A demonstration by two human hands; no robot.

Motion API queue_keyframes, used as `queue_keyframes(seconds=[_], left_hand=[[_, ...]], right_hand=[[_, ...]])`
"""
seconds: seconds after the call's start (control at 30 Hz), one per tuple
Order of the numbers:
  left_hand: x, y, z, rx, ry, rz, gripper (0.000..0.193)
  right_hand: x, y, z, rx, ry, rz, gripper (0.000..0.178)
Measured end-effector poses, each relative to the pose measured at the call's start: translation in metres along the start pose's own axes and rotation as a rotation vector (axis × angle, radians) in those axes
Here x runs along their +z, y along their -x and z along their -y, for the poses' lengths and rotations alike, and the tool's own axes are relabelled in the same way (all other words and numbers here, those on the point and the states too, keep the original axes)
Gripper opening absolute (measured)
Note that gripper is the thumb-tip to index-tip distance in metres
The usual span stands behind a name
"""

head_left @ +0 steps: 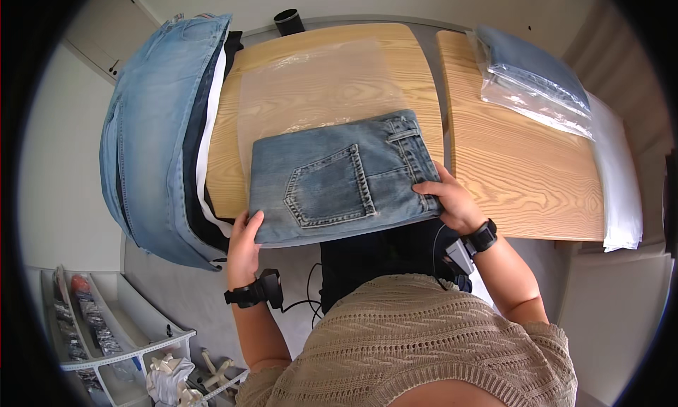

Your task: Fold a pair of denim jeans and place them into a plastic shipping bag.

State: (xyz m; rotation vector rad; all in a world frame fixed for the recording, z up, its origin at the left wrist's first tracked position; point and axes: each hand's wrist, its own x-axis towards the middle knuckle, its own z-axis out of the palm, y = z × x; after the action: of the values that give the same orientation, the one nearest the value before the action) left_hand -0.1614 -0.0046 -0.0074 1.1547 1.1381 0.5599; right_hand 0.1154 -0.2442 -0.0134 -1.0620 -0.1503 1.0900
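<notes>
Between my two hands is a pair of folded blue jeans (328,177), a back pocket facing up and the waistband at the right end. My left hand (244,241) grips its near left corner, thumb on top. At the waistband end, my right hand (455,201) pinches the right edge, with the thumb over the denim and the other fingers mostly underneath. The near edge of the jeans reaches past the table's front edge. Just beyond them a clear plastic bag (318,82) lies flat on the wooden table (413,61), partly covered by the jeans.
A pile of jeans (152,124) hangs over the table's left end. On the second wooden table (522,174), bagged folded jeans (533,68) lie at the back, with clear plastic bags (618,174) along its right edge. A black bin (288,22) stands behind; a divided shelf unit (134,329) is lower left.
</notes>
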Motion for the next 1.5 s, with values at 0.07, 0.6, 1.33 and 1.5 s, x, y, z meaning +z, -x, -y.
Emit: queue_keyframes(seconds=[0.07,0.6,1.33,1.5], left_hand=[[0.003,0.008,-0.005,0.038,0.125,0.182,0.047],[0.125,0.069,-0.049,0.814,-0.322,0.136,0.054],[0.199,0.083,-0.016,1.44,-0.739,0.411,0.042],[0.211,0.078,0.015,1.612,-0.843,0.453,0.032]], right_hand=[[-0.002,-0.001,-0.001,0.019,-0.023,0.02,0.051],[0.004,-0.001,-0.002,0.0,-0.04,-0.027,0.052],[-0.009,0.002,-0.016,-0.124,-0.019,0.061,0.039],[-0.018,0.003,-0.015,-0.156,0.002,0.098,0.046]])
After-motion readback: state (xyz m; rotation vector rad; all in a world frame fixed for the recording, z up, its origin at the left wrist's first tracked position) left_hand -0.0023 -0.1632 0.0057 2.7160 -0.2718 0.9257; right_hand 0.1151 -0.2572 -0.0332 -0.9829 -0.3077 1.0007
